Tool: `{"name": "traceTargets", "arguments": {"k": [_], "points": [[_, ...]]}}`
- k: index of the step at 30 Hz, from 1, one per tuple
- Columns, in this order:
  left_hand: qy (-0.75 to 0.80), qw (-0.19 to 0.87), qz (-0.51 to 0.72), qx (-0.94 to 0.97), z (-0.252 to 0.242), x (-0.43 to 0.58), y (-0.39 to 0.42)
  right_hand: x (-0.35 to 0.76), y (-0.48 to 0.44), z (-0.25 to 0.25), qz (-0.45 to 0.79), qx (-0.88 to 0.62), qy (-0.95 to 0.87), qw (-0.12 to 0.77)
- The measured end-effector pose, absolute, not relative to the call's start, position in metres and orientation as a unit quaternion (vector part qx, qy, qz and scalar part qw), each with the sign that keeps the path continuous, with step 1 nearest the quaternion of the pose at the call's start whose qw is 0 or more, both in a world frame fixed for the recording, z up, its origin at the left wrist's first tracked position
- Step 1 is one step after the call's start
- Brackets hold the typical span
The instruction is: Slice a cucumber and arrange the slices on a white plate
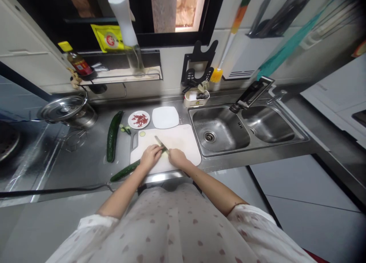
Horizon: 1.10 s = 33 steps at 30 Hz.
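Note:
My right hand (176, 158) is closed around the handle of a knife (160, 141), its blade pointing up and left over a white cutting board (188, 141). A dark green cucumber (125, 171) lies slanted across the board's left edge, running beneath my left forearm. My left hand (151, 156) is closed over its far end, with the fingertips beside the blade. Pale bits, partly hidden, show between my hands. One round cucumber slice (142, 134) rests near the board's handle slot. Left of the board, a second whole cucumber (114, 137) and some cut end pieces (125, 129) lie on the counter.
Behind the board are a small plate of chopped red pieces (140, 120) and a white square plate (165, 117). A double sink (220, 131) with a black faucet (251, 94) adjoins on the right. A lidded pot (68, 112) and a wire stand (73, 141) are at the left.

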State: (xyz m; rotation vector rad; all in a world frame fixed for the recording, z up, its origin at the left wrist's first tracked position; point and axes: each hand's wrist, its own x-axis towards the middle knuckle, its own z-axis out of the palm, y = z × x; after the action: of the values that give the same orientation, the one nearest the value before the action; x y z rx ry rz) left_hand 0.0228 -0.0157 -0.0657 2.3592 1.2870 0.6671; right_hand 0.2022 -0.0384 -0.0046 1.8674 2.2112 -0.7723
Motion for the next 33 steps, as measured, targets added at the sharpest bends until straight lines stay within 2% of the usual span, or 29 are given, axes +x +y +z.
{"name": "traceTargets", "arguments": {"k": [33], "points": [[0.462, 0.188, 0.23, 0.836, -0.066, 0.023, -0.015, 0.196, -0.034, -0.02, -0.249, 0.62, 0.741, 0.064]]}}
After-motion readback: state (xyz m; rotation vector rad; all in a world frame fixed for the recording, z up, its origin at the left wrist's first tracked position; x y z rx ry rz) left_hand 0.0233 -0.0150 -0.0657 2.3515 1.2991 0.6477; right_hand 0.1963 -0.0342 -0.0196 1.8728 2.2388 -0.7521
